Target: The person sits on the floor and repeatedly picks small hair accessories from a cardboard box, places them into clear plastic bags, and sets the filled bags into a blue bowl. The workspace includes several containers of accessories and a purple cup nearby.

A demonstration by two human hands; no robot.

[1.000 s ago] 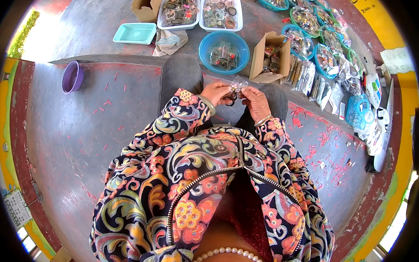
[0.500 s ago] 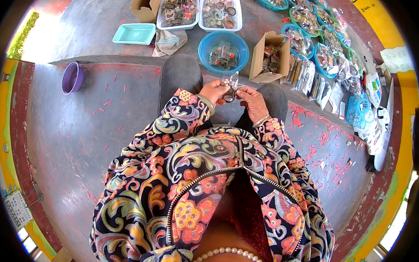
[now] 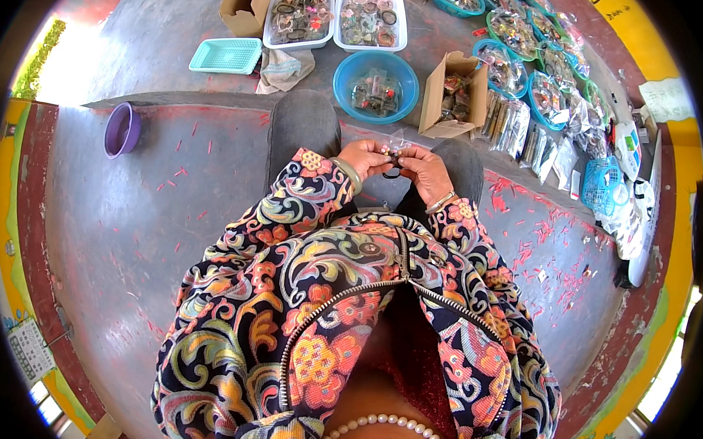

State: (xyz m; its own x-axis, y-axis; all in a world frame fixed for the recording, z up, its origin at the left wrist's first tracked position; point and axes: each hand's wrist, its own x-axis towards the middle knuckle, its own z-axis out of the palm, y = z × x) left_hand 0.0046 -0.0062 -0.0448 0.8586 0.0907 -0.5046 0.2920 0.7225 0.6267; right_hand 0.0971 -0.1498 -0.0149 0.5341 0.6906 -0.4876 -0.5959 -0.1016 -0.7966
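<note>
Bag point(image 3: 398, 137), pinched in the fingertip grip of left hand point(image 3: 363, 156) and right hand point(image 3: 426, 171); likely light, limp, slippery, best held by edges.

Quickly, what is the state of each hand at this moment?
Left hand: closed, fingertips pinching a small clear bag.
Right hand: closed, fingertips pinching the same bag.

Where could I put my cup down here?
Mostly bare: the floor between the purple basin and left knee, with scattered red scraps, and the grey surface left of the mint tray. Crowded: upper right, with baskets and packets.
</note>
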